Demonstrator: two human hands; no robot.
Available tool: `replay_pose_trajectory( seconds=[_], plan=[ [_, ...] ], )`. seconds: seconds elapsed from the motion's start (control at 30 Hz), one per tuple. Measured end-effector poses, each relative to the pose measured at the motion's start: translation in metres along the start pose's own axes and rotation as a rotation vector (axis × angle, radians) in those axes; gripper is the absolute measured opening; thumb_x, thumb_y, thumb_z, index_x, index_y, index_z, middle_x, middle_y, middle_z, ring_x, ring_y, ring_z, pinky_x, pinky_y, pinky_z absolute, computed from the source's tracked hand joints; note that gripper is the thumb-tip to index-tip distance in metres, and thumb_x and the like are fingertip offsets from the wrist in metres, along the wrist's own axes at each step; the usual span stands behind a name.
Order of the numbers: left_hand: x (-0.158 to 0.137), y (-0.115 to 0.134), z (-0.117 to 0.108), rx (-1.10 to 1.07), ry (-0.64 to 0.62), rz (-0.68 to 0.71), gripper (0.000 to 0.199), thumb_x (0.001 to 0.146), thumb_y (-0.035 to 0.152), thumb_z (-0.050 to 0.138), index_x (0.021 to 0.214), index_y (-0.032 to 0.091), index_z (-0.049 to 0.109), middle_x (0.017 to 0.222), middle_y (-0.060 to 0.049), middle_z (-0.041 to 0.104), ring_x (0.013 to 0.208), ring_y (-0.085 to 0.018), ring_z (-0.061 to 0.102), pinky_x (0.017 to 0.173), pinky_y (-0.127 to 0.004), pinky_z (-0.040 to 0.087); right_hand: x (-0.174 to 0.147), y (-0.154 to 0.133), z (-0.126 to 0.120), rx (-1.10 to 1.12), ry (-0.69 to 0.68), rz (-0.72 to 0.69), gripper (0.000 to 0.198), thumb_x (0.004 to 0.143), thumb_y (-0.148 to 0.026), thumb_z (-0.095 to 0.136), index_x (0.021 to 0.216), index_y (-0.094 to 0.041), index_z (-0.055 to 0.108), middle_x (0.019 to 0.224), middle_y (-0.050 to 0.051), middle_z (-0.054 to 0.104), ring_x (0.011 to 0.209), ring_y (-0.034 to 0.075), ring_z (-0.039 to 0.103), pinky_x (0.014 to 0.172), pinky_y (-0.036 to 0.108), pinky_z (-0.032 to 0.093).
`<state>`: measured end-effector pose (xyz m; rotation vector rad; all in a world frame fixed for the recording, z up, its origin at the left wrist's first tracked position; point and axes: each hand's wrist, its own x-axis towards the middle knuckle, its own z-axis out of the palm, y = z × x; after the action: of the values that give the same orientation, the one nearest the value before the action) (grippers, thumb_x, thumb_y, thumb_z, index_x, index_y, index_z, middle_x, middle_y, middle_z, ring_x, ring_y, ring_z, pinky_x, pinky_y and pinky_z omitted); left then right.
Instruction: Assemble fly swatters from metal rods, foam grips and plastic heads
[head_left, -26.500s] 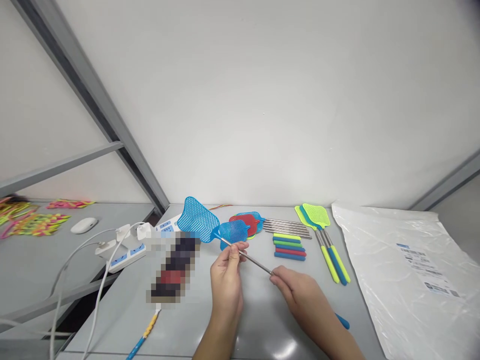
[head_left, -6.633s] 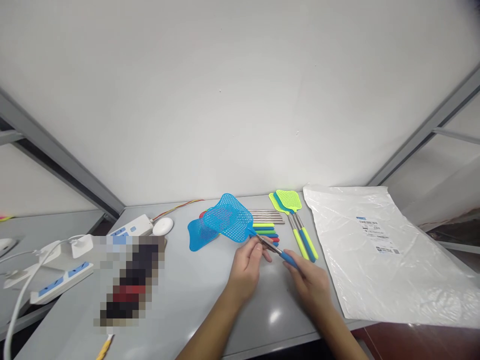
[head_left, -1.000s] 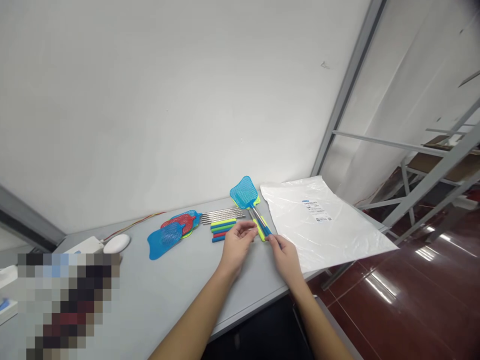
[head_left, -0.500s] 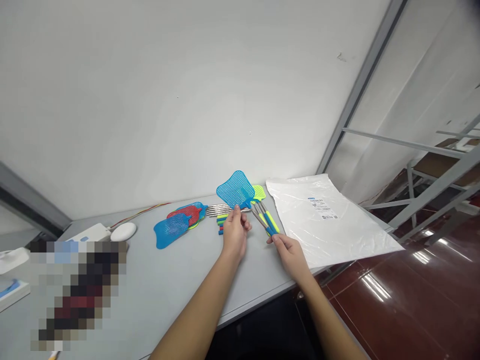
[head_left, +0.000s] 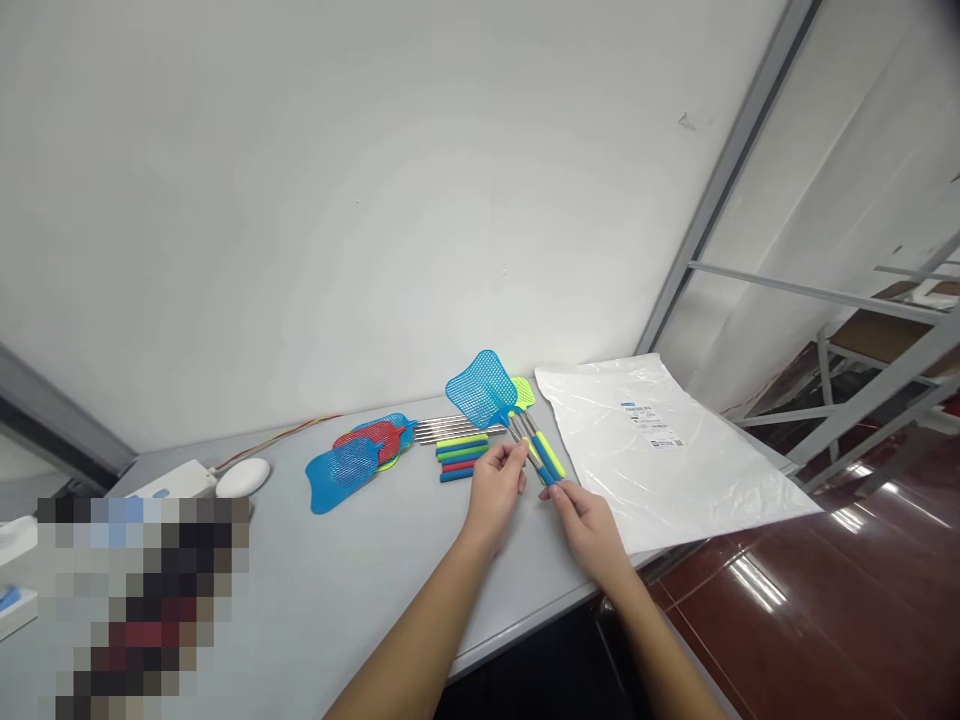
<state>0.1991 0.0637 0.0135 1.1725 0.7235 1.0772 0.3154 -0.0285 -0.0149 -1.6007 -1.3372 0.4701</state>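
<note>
A blue fly swatter point(head_left: 484, 388) is held tilted over the table, its mesh head up toward the wall. My right hand point(head_left: 592, 525) is closed round its blue handle. Pinched at its thin metal shaft is my left hand point(head_left: 496, 492), fingers closed partway between head and handle. Just behind, a yellow-green swatter point(head_left: 524, 392) and other swatters with metal shafts lie partly hidden. To the left rests a stack of fly swatters with blue and red mesh heads point(head_left: 345, 475), their shafts running right to several coloured handles point(head_left: 459, 452).
A white plastic mailing bag point(head_left: 675, 490) with a label lies on the right of the grey table point(head_left: 360, 600). On the left are a round white device point(head_left: 243, 477), a white power strip point(head_left: 166, 480) with wires, and a blurred-out patch. A wall stands behind; metal frames rise right.
My left hand has slid from the swatter's neck down its shaft, closer to my right hand. My right hand keeps its hold on the handle. The view has shifted slightly.
</note>
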Motion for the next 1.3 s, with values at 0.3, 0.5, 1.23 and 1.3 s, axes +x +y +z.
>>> replay_pose_trajectory(
  seconds=[0.3, 0.5, 1.23, 1.3],
  plan=[
    [0.000, 0.000, -0.008, 0.198, 0.080, 0.135, 0.035, 0.088, 0.052, 0.050, 0.078, 0.019, 0.057, 0.068, 0.000, 0.056, 0.062, -0.013, 0.052, 0.058, -0.023, 0.039, 0.007, -0.003, 0.002, -0.224, 0.168, 0.076, 0.042, 0.094, -0.045, 0.036, 0.117, -0.019, 0.059, 0.105, 0.010, 0.070, 0.094, 0.026, 0.064, 0.078, 0.033, 0.046],
    [0.011, 0.026, -0.052, 0.438, -0.002, 0.251, 0.020, 0.090, 0.037, 0.050, 0.097, 0.022, 0.059, 0.083, -0.001, 0.060, 0.067, -0.014, 0.054, 0.063, -0.025, 0.044, 0.030, -0.010, -0.010, -0.610, 0.168, 0.170, 0.041, 0.091, -0.040, 0.036, 0.121, -0.021, 0.056, 0.100, 0.010, 0.070, 0.083, 0.026, 0.065, 0.066, 0.032, 0.043],
    [0.002, 0.033, -0.106, 1.320, -0.021, 0.473, 0.016, 0.094, 0.023, 0.045, 0.096, 0.023, 0.062, 0.110, -0.005, 0.059, 0.103, -0.022, 0.051, 0.089, -0.040, 0.037, 0.067, 0.005, -0.002, -0.908, -0.238, 0.048, 0.038, 0.094, -0.032, 0.035, 0.126, -0.016, 0.049, 0.106, 0.013, 0.062, 0.098, 0.029, 0.059, 0.075, 0.038, 0.040],
    [0.004, 0.035, -0.112, 1.351, 0.003, 0.483, 0.017, 0.094, 0.024, 0.045, 0.096, 0.023, 0.062, 0.111, -0.006, 0.059, 0.104, -0.023, 0.052, 0.089, -0.040, 0.038, 0.074, 0.004, -0.009, -0.865, -0.267, 0.029, 0.037, 0.094, -0.035, 0.038, 0.124, -0.018, 0.050, 0.103, 0.012, 0.062, 0.096, 0.029, 0.059, 0.075, 0.038, 0.041]
  ],
)
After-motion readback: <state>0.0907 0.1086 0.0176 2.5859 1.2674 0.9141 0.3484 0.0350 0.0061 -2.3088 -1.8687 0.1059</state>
